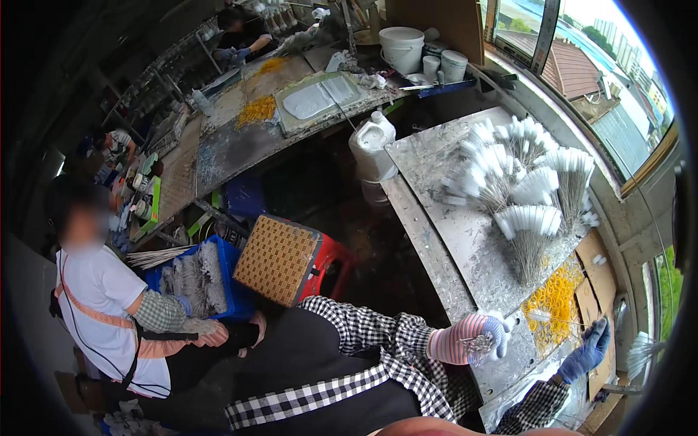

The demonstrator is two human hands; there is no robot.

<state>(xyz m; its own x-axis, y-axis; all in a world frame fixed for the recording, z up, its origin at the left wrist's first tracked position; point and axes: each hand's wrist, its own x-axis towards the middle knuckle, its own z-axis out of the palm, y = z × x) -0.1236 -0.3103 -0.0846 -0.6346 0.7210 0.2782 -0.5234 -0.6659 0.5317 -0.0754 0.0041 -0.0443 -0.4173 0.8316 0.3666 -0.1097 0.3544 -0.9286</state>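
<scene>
My left hand (465, 340), in a striped glove with a checked sleeve, is closed round a bundle of thin metal wires (478, 347); their ends show in a cluster. My right hand (587, 352), in a blue glove, pinches a thin wire (563, 320) whose white tip (539, 315) points left, towards my left hand. Beneath that wire lies a heap of yellow rubber bands (549, 298) on the worktop (502, 367). Beyond my hands stand several fanned bundles of white-tipped wires (529, 229).
A white jug (373, 145) stands beyond the bench's left edge. Left of me are a red stool (334, 269) with a woven top and a blue crate (231, 258) of grey fluffy pieces. A person (109, 312) sits beside it. Windows (589, 69) line the right.
</scene>
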